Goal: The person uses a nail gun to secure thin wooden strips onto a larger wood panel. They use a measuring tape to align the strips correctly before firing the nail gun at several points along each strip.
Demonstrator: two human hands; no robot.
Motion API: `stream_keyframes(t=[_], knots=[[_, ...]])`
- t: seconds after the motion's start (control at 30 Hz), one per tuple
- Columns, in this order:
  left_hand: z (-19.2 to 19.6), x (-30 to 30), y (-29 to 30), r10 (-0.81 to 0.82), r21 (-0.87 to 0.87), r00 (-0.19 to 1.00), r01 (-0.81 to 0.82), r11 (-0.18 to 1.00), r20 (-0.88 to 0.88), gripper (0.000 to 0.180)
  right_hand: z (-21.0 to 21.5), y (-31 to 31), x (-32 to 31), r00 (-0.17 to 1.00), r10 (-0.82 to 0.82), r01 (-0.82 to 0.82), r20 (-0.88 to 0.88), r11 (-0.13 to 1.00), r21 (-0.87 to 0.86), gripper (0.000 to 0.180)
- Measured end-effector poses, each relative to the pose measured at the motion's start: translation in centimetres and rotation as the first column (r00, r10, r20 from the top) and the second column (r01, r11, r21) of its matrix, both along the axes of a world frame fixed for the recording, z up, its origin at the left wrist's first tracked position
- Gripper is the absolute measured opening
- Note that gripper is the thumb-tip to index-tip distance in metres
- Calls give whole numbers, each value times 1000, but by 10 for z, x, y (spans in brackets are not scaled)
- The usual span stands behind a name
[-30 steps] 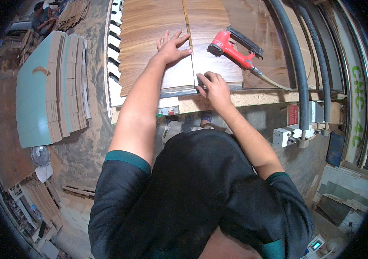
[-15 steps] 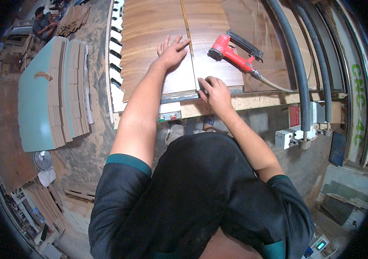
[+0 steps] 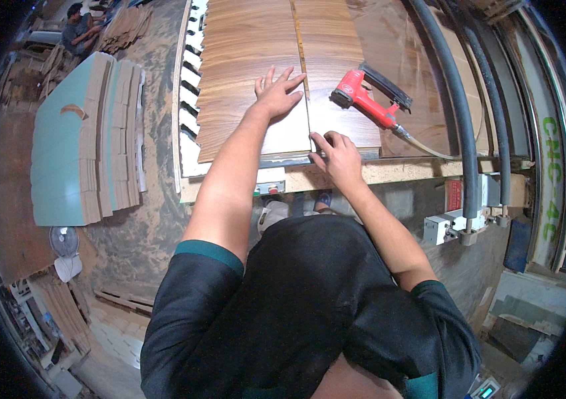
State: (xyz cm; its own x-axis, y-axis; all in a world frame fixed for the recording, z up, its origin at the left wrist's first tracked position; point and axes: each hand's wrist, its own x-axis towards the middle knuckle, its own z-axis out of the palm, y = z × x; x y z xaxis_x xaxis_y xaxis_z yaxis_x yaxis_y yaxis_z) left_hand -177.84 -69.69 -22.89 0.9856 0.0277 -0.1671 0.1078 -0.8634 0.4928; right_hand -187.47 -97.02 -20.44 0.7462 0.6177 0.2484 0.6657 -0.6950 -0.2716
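Note:
A wood-grain board (image 3: 249,46) lies on the workbench, with a narrow yellow tape measure blade (image 3: 299,45) running lengthwise over it. My left hand (image 3: 279,95) rests flat on the board with its fingers spread, thumb and forefinger against the blade's edge. At the board's near edge, my right hand (image 3: 339,161) pinches the near end of the blade between thumb and forefinger; its other fingers are curled. To the right of the blade, a red and black nail gun (image 3: 366,101) lies on its side, with an air hose (image 3: 422,147) attached.
Dark padded tubes (image 3: 454,100) and a machine rail (image 3: 545,166) stand to the right. A stack of pale green panels (image 3: 63,159) is on the left, with a fan (image 3: 65,243) nearby. Far left, another person (image 3: 78,30) sits beside piled boards.
The whole view has shifted, so the bench and board appear a little lower and farther right. Both hands keep nearly the same places on the board and blade.

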Motion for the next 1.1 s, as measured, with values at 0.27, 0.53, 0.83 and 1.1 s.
stream_keyframes(t=[0.27,0.53,0.83,1.1], knots=[[0,1,0,-11,12,1000,12,1000,-25,69,-4,-1,0,1000,1,-1,28,1000,4,60],[4,0,-5,-20,55,999,22,998,-34,73,-8,-2,1,1000,-10,10,19,1000,-10,60],[-1,2,-3,-21,50,999,23,998,-29,73,-3,-3,1,1000,-7,7,-6,1000,8,57],[-1,4,-5,-10,54,999,12,998,-43,80,-6,-3,2,1000,-10,10,10,1000,-12,57]])
